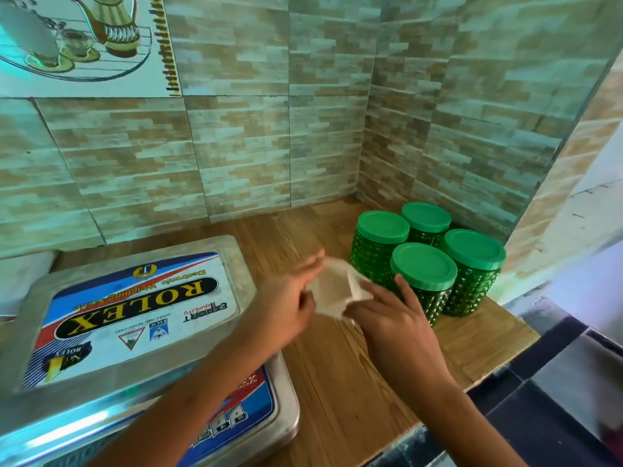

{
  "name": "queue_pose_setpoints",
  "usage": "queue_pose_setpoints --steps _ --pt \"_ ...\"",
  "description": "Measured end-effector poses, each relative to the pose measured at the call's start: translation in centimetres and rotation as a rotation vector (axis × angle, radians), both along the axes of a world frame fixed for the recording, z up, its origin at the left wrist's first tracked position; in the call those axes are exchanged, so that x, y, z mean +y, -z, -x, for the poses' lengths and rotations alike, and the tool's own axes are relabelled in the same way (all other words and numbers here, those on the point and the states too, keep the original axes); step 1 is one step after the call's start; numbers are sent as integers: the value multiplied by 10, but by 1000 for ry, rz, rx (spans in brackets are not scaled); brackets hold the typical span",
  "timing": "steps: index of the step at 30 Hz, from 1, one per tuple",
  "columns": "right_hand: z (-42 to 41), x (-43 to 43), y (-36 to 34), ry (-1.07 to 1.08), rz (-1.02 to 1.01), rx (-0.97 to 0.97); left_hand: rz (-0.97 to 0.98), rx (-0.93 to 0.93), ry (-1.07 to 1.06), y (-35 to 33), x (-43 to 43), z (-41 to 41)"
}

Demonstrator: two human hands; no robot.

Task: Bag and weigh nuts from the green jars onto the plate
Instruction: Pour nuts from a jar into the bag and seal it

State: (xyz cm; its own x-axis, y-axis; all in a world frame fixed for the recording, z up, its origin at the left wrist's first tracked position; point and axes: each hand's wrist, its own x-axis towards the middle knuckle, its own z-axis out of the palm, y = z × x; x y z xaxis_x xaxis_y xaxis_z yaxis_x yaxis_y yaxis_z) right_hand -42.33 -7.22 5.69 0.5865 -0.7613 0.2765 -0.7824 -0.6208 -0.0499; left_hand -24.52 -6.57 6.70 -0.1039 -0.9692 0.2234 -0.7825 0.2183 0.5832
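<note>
1. Opening the empty bag [333, 293], we pinch its edges with left hand [286, 305] and right hand [394, 318], other fingers loosely spread; it hangs between scale plate [243, 264] and green jars [367, 261].
2. All four lids [423, 266] are on; nothing bagged.
3. Filling and weighing remain, we judge.

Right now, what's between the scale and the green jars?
In the head view, the left hand and right hand hold a small plastic bag there, over the wooden counter.
</note>
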Motion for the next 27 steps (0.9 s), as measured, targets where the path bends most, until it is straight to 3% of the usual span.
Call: queue_pose_setpoints --steps 4,10,18,27 --pt "-5 -4 -2 -125 -202 -11 -138 -80 52 -4 -4 -8" --pt "-7 -15 5 -90 -143 -313 57 34 -34 -13 -1 -17" --pt "-24 -44 21 100 -438 -620 162 128 -22 -7 -7 -40" --pt "-34 -63 39 267 -584 -603 143 145 7 6 -21 -49"
